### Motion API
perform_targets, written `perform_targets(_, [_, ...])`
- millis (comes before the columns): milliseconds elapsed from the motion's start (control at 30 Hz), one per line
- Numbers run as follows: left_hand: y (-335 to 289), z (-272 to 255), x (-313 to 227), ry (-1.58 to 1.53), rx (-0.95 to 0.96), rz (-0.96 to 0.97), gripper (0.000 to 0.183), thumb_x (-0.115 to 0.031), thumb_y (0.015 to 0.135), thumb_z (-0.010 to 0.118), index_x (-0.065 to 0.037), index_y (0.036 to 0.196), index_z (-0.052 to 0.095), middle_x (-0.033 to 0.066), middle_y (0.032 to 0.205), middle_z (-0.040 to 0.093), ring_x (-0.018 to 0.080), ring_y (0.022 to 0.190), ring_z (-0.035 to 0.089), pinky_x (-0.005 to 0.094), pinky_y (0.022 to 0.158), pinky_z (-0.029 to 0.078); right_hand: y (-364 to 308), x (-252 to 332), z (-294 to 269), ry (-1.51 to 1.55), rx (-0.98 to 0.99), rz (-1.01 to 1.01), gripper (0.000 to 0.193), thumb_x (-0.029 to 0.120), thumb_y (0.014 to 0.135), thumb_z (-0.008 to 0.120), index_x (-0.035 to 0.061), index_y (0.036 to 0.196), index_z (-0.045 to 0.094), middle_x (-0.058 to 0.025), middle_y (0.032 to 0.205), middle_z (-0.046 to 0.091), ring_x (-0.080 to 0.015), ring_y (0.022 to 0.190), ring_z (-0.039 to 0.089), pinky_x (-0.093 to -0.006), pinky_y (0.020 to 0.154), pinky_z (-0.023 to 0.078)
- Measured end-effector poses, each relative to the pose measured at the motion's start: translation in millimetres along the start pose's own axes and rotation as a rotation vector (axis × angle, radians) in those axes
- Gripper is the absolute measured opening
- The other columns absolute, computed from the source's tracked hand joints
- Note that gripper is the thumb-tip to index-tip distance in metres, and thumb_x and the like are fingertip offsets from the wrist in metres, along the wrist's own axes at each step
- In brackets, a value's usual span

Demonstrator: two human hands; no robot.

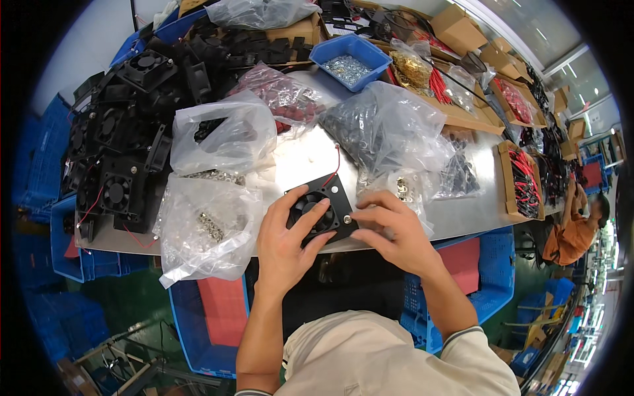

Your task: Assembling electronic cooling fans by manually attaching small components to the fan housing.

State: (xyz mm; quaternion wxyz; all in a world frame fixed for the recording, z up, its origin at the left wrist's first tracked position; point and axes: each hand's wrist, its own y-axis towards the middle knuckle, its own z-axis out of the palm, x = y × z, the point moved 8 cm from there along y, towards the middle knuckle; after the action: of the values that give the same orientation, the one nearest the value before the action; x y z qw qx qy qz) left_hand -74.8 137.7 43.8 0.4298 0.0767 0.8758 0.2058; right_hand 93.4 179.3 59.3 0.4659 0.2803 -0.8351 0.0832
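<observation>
A black cooling fan (314, 215) on a square black plate is held at the table's front edge, with a red wire (338, 158) rising from its far corner. My left hand (286, 243) is closed around the plate's left side, fingers lying over the fan. Beside the plate's right edge, my right hand (395, 232) has its index fingertip at a silver round fastener (347, 219). Its thumb is apart from that finger, and nothing shows between them. Just left lies a clear plastic bag (218, 244) of small metal parts; beyond my right hand is another bag (409, 188) holding metal pieces.
Black fans (115, 188) are heaped on the left. Bags of red parts (290, 99) and dark parts (370, 125) lie farther back, near a blue bin (350, 59) of small hardware. Blue crates (489, 284) stand below the edge. A person (571, 231) is at far right.
</observation>
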Motion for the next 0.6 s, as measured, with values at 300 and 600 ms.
perform_targets(300, [-0.1, 3.7, 3.4, -0.008, 0.011, -0.036, 0.054, -0.007, 0.063, 0.083, -0.01, 0.116, 0.069, 0.0149, 0.128, 0.054, 0.0322, 0.112, 0.056, 0.0386, 0.093, 0.047, -10.8, -11.5, 8.4, 0.207, -0.028, 0.013, 0.041, 0.002, 0.081, 0.072, 0.0044, 0.121, 0.063, -0.0131, 0.135, 0.044, -0.019, 0.105, 0.056, -0.0286, 0.084, 0.048])
perform_targets(600, [0.5, 4.6, -0.6, 0.017, 0.015, -0.047, 0.054, -0.008, 0.064, 0.083, -0.01, 0.115, 0.069, 0.0148, 0.128, 0.055, 0.0323, 0.112, 0.057, 0.0379, 0.092, 0.048, -19.8, -16.5, 7.9, 0.286, -0.143, 0.036, 0.047, 0.004, 0.08, 0.071, 0.0057, 0.126, 0.061, -0.0146, 0.135, 0.049, -0.0229, 0.111, 0.056, -0.0322, 0.091, 0.047])
